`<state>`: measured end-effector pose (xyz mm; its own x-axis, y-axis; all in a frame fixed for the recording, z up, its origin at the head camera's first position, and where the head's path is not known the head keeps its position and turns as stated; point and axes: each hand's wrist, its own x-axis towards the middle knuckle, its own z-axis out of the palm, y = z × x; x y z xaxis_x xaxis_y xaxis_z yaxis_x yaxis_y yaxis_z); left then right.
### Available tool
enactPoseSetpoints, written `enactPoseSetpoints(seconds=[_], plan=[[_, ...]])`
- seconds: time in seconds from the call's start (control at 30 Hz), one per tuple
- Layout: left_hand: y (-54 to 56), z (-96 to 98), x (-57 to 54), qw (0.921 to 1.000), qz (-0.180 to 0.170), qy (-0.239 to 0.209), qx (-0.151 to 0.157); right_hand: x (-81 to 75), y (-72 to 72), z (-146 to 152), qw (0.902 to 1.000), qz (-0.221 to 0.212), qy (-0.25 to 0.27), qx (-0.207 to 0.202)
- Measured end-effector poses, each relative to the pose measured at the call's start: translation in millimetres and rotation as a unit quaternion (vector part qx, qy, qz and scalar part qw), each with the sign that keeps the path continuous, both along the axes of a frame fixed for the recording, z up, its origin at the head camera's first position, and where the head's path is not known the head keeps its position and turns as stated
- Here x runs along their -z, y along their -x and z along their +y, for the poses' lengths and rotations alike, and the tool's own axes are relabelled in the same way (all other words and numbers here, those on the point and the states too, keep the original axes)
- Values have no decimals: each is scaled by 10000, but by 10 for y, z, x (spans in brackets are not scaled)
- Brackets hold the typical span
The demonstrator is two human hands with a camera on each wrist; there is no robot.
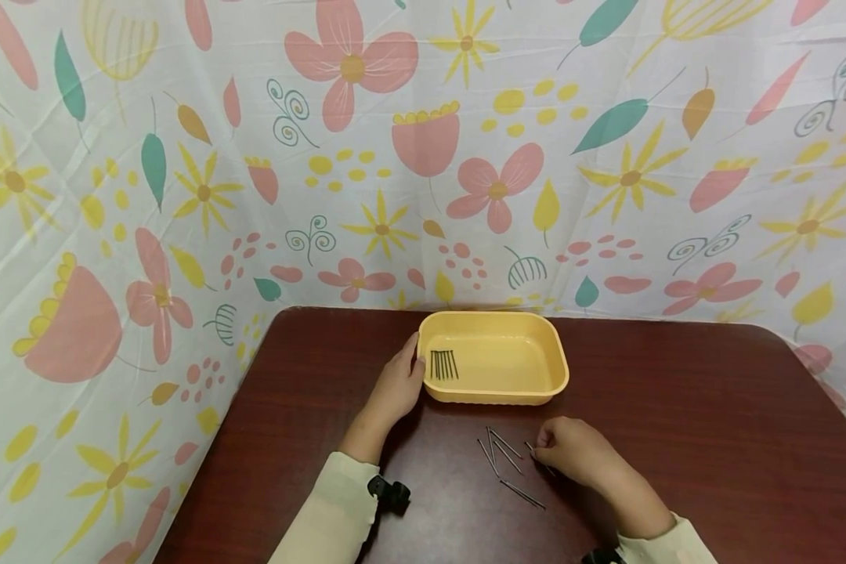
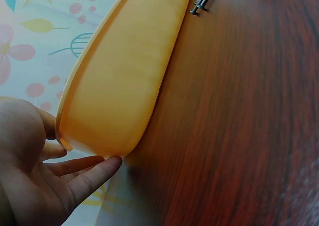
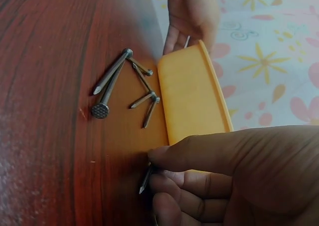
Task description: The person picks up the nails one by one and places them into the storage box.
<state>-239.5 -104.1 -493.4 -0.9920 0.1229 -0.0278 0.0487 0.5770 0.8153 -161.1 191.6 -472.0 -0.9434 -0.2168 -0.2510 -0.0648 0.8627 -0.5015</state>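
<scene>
My left hand (image 1: 397, 385) holds the left end of a yellow plastic basin (image 1: 497, 397), thumb at the rim and fingers against its outer wall. Inside the basin, at its left, several nails (image 1: 444, 365) lie side by side in a row. My right hand (image 1: 580, 451), on the table in front of the basin, pinches a nail (image 3: 145, 180) between thumb and forefinger; its pointed end sticks out in the right wrist view. Left of that hand, several loose nails (image 1: 523, 494) lie scattered at different angles, some touching or crossing. Their flat heads (image 3: 99, 111) show in the right wrist view.
The dark red-brown wooden table (image 1: 684, 392) has rounded far corners. A white cloth (image 1: 423, 196) printed with flowers and leaves hangs behind it and along the left side. A black strap with a camera (image 1: 389, 495) sits on the left sleeve.
</scene>
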Motion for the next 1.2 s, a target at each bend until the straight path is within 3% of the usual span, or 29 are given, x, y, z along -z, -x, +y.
enactPoseSetpoints(seconds=[0.7,1.2], plan=[[-10,-3,-10,10000,-79,-20,23,54,10,-4,10000,10,27,51],[-5,-1,-25,9999,-111,-18,-6,-37,29,-11,9999,-10,44,-91]])
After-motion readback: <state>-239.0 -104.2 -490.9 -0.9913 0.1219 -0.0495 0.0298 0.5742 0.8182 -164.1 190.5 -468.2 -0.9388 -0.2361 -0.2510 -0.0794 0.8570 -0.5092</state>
